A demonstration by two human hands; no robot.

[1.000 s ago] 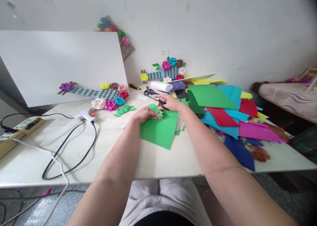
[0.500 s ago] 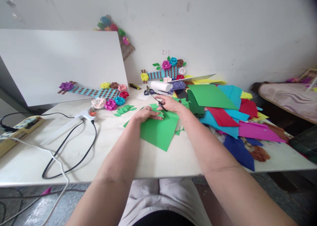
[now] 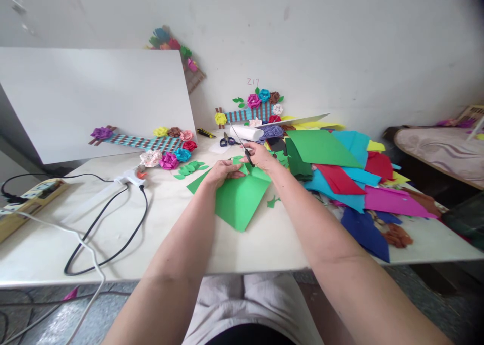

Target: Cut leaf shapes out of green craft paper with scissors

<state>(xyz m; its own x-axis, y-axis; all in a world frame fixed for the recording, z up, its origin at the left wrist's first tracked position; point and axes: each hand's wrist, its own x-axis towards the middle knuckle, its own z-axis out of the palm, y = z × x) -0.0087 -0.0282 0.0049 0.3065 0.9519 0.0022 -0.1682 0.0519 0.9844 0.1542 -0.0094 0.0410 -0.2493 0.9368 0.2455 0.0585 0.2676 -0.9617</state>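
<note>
A green paper sheet (image 3: pixel 242 201) is pinched by my left hand (image 3: pixel 224 172) along its upper side, one corner hanging toward me. My right hand (image 3: pixel 259 157) is closed on a pair of scissors (image 3: pixel 247 156) with dark handles; the blades point up and away to the left, above the sheet. Left of my hands lies a small pile of cut green leaves (image 3: pixel 190 168). Green paper scraps (image 3: pixel 272 202) rest on the table just right of the sheet. My fingers partly hide the sheet's cut edge and the scissors' handles.
Behind my hands are another pair of scissors (image 3: pixel 226 140), a white roll (image 3: pixel 246 132), purple yarn (image 3: pixel 273 131) and a yellow cutter (image 3: pixel 206 132). Coloured paper (image 3: pixel 397 198) is heaped at right. A flower-decorated woven piece (image 3: pixel 147 142), glue gun (image 3: pixel 132 176) and power strip (image 3: pixel 32 201) are at left.
The green sheet has turned slightly, its lower corner swinging left. The scissors now point more steeply upward, and my right hand has shifted a little. Both hands keep their hold.
</note>
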